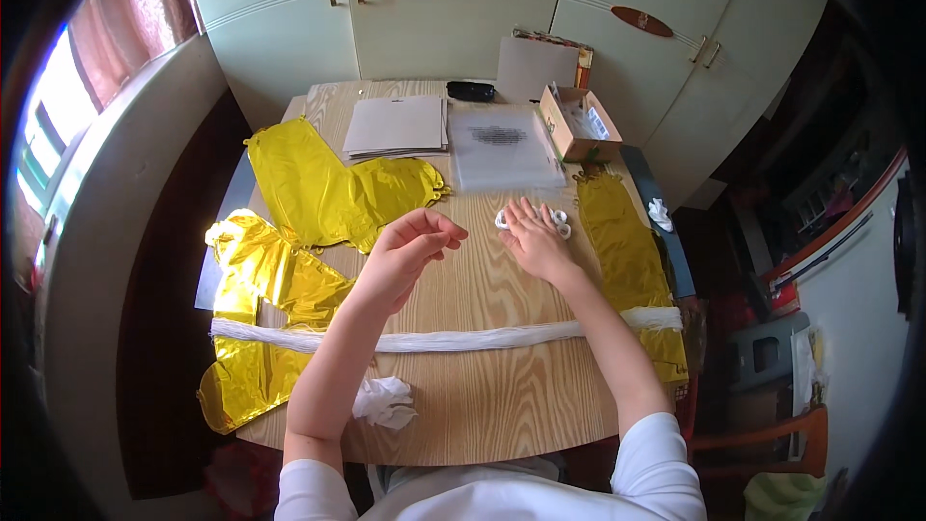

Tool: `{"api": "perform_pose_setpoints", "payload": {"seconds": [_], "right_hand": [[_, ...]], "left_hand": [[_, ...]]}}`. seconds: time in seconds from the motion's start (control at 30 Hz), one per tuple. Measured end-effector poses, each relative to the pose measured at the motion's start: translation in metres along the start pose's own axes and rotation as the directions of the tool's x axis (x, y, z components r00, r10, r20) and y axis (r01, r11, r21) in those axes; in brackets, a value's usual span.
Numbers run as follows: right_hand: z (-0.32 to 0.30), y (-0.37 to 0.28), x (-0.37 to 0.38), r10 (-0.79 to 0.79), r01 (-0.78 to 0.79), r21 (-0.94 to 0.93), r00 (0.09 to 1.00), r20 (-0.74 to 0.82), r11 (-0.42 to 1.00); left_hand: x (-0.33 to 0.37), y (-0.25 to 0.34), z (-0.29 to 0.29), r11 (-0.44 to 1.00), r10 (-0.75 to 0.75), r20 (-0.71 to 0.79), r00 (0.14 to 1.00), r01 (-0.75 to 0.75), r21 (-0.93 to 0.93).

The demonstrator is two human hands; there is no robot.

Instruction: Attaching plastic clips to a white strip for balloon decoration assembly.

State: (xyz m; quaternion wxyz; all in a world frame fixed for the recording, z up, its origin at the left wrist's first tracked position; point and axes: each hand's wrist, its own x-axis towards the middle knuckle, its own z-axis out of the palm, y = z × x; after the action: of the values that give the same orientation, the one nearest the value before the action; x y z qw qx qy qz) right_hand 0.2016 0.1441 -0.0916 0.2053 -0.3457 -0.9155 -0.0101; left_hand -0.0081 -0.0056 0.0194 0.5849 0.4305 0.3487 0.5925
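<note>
My right hand (536, 243) lies flat with fingers stretched out over several small white ring-shaped pieces (562, 229), partly covering them. My left hand (409, 256) is raised above the table's middle, its fingers curled in toward the thumb. Whatever those fingertips may hold is too small to make out. Nearest to the left hand is a shiny gold foil piece (333, 195), flat with looped tabs along its right edge. A long bundle of white strands (473, 339) runs across the table beneath both forearms.
More gold foil lies crumpled at left (256, 260) and flat at right (622, 232). Farther back are a stack of pale cards (395, 125), clear plastic sheets (506, 159), a black case (471, 91) and a cardboard box (582, 140). Crumpled white tissue (386, 403) sits near the front edge.
</note>
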Motion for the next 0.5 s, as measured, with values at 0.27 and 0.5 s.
{"api": "perform_pose_setpoints", "payload": {"seconds": [0.27, 0.5], "right_hand": [[-0.065, -0.07, -0.025, -0.153, -0.019, 0.373, 0.892, 0.426, 0.928], [-0.059, -0.081, -0.042, -0.202, -0.046, 0.464, 0.859, 0.47, 0.885]], "left_hand": [[0.0, -0.003, -0.007, 0.977, 0.046, -0.018, 0.999, -0.041, 0.208], [-0.005, -0.01, 0.001, 0.335, -0.184, 0.203, 0.962, -0.133, 0.933]]}}
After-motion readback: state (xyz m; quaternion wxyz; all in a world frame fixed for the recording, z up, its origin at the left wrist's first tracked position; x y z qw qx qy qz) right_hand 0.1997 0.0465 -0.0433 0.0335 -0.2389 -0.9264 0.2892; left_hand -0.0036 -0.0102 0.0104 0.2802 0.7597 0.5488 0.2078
